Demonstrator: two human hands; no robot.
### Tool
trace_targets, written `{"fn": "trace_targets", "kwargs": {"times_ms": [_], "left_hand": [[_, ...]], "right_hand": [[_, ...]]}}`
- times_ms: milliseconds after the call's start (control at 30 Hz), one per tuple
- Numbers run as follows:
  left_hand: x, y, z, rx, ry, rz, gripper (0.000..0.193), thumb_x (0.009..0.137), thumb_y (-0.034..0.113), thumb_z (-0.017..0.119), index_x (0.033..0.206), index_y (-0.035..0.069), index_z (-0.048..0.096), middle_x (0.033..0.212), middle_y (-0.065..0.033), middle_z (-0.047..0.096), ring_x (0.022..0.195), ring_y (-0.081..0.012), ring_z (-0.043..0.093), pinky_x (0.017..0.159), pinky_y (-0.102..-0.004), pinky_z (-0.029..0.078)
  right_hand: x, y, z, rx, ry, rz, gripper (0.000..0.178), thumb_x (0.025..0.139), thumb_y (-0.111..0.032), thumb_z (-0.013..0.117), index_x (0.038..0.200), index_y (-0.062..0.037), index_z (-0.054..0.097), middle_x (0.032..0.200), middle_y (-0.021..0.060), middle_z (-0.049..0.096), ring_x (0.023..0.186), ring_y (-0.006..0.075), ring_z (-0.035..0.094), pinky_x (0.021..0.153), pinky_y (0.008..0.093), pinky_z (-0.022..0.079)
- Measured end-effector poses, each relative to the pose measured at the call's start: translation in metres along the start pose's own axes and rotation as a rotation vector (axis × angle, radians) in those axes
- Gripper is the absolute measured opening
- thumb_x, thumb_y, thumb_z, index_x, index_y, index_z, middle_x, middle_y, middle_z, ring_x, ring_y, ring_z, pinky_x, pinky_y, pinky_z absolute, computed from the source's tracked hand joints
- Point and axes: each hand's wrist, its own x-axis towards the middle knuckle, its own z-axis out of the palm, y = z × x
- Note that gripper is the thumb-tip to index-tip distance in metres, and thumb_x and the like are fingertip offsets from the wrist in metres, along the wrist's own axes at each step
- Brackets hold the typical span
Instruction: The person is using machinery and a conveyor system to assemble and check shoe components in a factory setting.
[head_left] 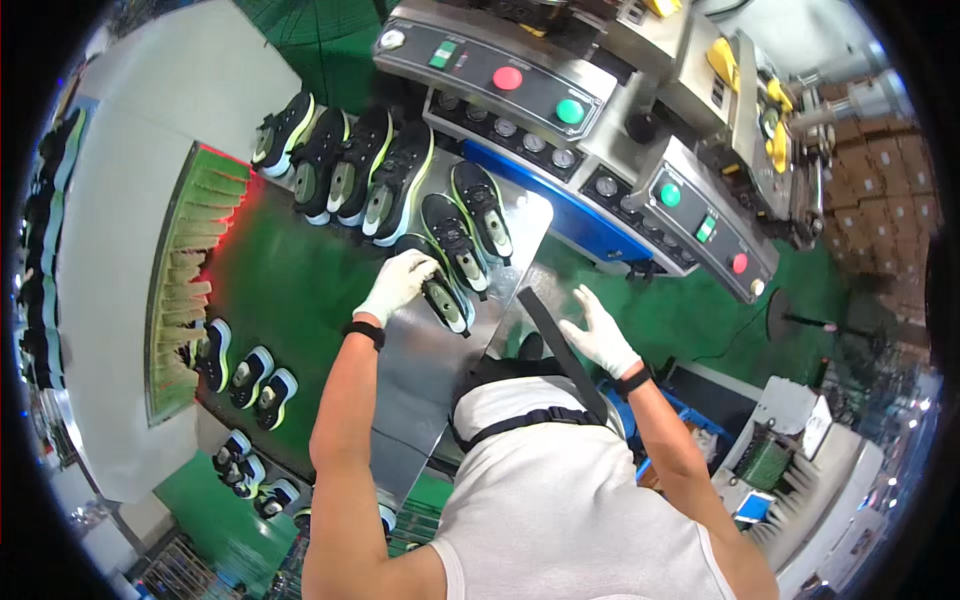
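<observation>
My left hand point(400, 284), in a white glove, has its fingers closed at the collar of a black sneaker point(447, 304) with a pale sole. That shoe is the nearest of several on the metal table point(400, 365). Two more black sneakers, one point(455, 240) beside it and another point(483, 208) farther right, lie with their heels toward me. Also gloved, my right hand point(600, 335) hovers with fingers apart beside a long dark bar point(560, 350). Nothing shows in it; whether it touches the bar I cannot tell.
Ahead stands a machine with a button panel point(500, 75) and gauges. Several sneakers point(345, 165) line the table's far left. A white machine with a fringed green opening point(190, 260) is at left, shoes point(250, 375) beside it. Blue bins point(690, 425) sit right; cartons point(880, 190) are stacked beyond.
</observation>
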Motion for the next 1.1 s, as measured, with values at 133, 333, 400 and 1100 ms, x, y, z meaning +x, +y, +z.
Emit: {"fn": "trace_targets", "kwargs": {"times_ms": [133, 333, 400, 1100], "left_hand": [[-0.008, -0.018, 0.01, 0.098, 0.111, 0.031, 0.026, 0.105, 0.027, 0.067, 0.11, 0.003, 0.077, 0.102, -0.0083, 0.076, 0.093, -0.0196, 0.073, 0.086, -0.0341, 0.057], [-0.019, 0.004, 0.031, 0.355, 0.252, 0.075, 0.026, 0.099, 0.024, 0.074, 0.114, 0.002, 0.075, 0.113, -0.0159, 0.077, 0.115, -0.0359, 0.07, 0.101, -0.0459, 0.054], [-0.006, 0.03, 0.035, 0.41, 0.225, 0.171, 0.042, 0.094, 0.021, 0.081, 0.128, 0.001, 0.07, 0.125, -0.0205, 0.072, 0.119, -0.0381, 0.068, 0.106, -0.0461, 0.053], [0.074, 0.064, -0.01, 0.415, -0.148, 0.101, 0.031, 0.1, 0.016, 0.071, 0.128, 0.002, 0.077, 0.12, -0.0128, 0.08, 0.11, -0.0231, 0.075, 0.101, -0.0348, 0.056]], "right_hand": [[-0.063, 0.039, 0.011, 0.169, 0.056, 0.19, 0.077, 0.095, -0.034, 0.077, 0.155, 0.0056, 0.049, 0.16, 0.0305, 0.05, 0.152, 0.0428, 0.046, 0.126, 0.0427, 0.039], [-0.126, 0.082, 0.039, 0.323, 0.064, 0.339, 0.073, 0.096, -0.036, 0.076, 0.152, 0.0054, 0.054, 0.155, 0.0299, 0.056, 0.147, 0.0429, 0.052, 0.124, 0.0422, 0.04], [-0.136, 0.1, 0.053, 0.351, 0.045, 0.361, 0.073, 0.096, -0.037, 0.076, 0.151, 0.006, 0.054, 0.155, 0.0299, 0.057, 0.147, 0.0428, 0.053, 0.124, 0.0422, 0.041], [-0.079, 0.058, 0.089, 0.411, 0.063, 0.375, 0.063, 0.097, -0.033, 0.075, 0.147, 0.0027, 0.059, 0.149, 0.0272, 0.062, 0.138, 0.0415, 0.061, 0.116, 0.0431, 0.049]]}}
